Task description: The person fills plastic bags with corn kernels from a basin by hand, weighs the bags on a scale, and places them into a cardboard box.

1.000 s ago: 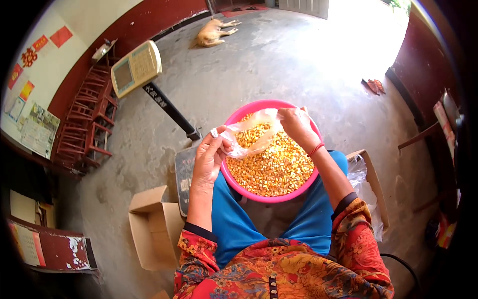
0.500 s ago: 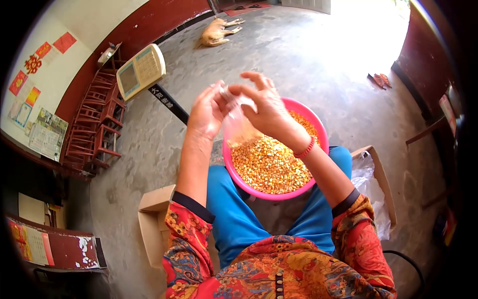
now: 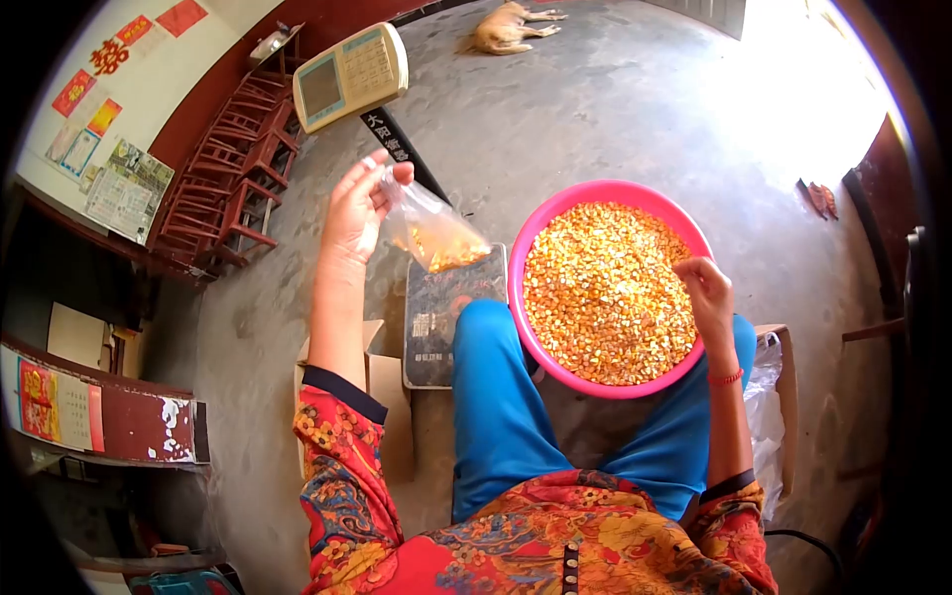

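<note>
A clear plastic bag with some yellow kernels at its bottom hangs from my left hand, whose fingers are closed on its top. Below the bag lies the dark platform of a scale. A pink basin full of corn kernels rests at my knees, to the right of the platform. My right hand, with a red bracelet at the wrist, is at the basin's right side with its fingers curled together; whether anything is in them is hidden.
The scale's display head stands on a black post beyond the platform. Cardboard boxes are at my left, and another with plastic bags is at my right. A dog lies on the floor; stacked red chairs line the left wall.
My hands have moved apart. The left one has carried the bag left, from over the basin to above the scale platform; the right one has let it go and moved to the basin's right side.
</note>
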Motion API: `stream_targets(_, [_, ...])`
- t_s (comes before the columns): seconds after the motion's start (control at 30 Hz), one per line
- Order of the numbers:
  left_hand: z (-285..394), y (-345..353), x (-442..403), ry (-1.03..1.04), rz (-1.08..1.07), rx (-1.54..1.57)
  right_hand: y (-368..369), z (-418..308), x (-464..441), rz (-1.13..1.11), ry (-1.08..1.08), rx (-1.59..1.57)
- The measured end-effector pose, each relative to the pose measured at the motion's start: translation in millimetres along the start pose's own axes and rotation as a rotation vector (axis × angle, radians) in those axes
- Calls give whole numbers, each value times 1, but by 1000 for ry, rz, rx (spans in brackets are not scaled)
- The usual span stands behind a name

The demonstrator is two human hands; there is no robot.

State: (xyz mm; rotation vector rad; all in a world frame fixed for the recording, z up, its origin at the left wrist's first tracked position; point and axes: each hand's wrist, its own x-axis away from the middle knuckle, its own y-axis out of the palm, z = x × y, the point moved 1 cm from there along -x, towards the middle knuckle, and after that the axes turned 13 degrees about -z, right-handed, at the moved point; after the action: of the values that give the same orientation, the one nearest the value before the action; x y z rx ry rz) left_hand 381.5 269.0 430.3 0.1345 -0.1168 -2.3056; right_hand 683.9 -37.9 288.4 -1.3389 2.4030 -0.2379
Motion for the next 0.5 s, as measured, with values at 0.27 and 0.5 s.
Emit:
stream_targets(0.27, [-156,-110,8,-258,179,-189,-8,49,37,72,171,-59])
stream_targets(0.5, [-273,-143,57,-560,295,-60,-3,56,31,53,169,-97])
